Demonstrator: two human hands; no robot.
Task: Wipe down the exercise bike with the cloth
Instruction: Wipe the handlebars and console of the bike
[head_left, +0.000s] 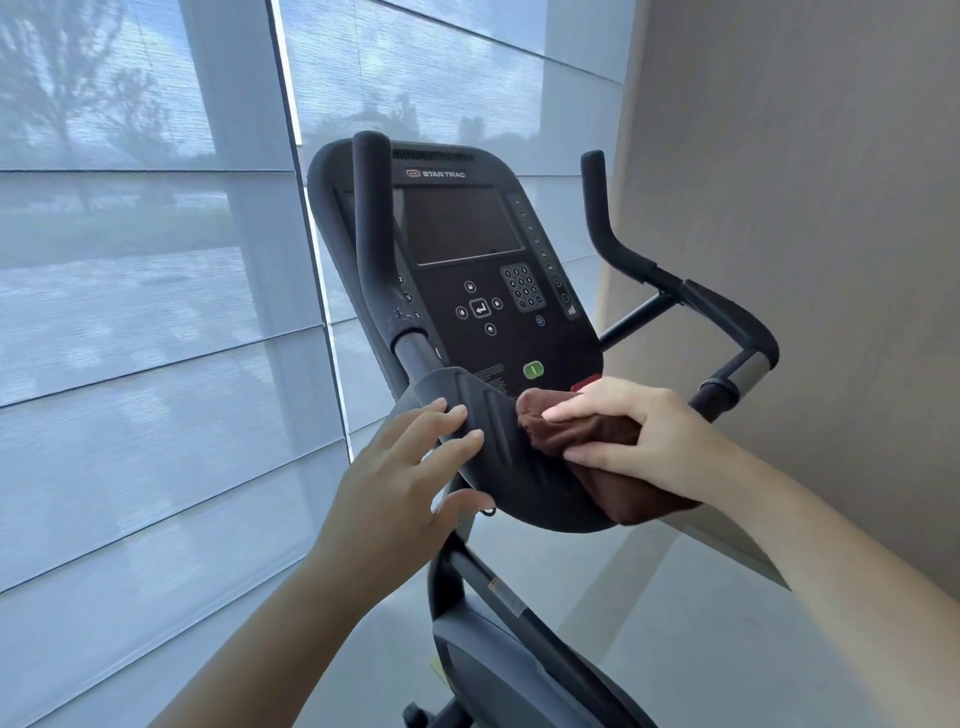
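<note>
cloth (576, 428), brown and bunched, sits in my right hand (644, 431) on a black exercise bike (498, 670), seen from my own eyes looking down. my right fingers curl over the top of the cloth and my thumb lies along its near side, pinching it and pressing it onto the curved ledge (519, 478) at the bottom of the console (483, 338). the cloth lies on the right part of that ledge, just below a green button (533, 370), and one end hangs over the near edge. my left hand (405, 467) holds nothing: its fingers are straight and slightly spread, fingertips touching the left part of the ledge, thumb close to the rim. higher on the console is a dark screen (457, 223). a black left handlebar (371, 223) rises in front of the console's left side, and a right handlebar (602, 218) stands apart to its right. pale window blinds (145, 312) fill the left, and a beige wall (805, 208) stands at the right
</note>
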